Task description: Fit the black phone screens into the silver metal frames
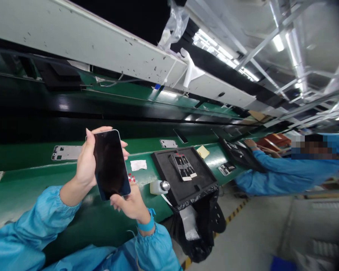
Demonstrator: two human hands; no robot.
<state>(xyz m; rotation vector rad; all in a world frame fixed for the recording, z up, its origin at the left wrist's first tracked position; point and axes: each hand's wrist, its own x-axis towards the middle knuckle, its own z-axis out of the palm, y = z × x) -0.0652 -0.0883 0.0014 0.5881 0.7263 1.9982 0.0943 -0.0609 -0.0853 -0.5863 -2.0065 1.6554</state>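
A phone with a dark glossy screen [110, 164] is held up in front of me above the green workbench [22, 188]. My left hand [87, 160] grips its upper edge and side, fingers wrapped behind it. Under the phone's lower corner, my right hand [131, 205] pinches that end; a blue wrist strap [147, 224] sits on that wrist. Both my sleeves are light blue.
A black tray [164, 165] holds several stacked phone parts [183, 166]. A small white bottle [158, 186], a white cloth [138, 165], a yellow note [203, 151] and metal frames [65, 152] lie about. A co-worker's blue sleeve [282, 171] reaches onto the bench at right.
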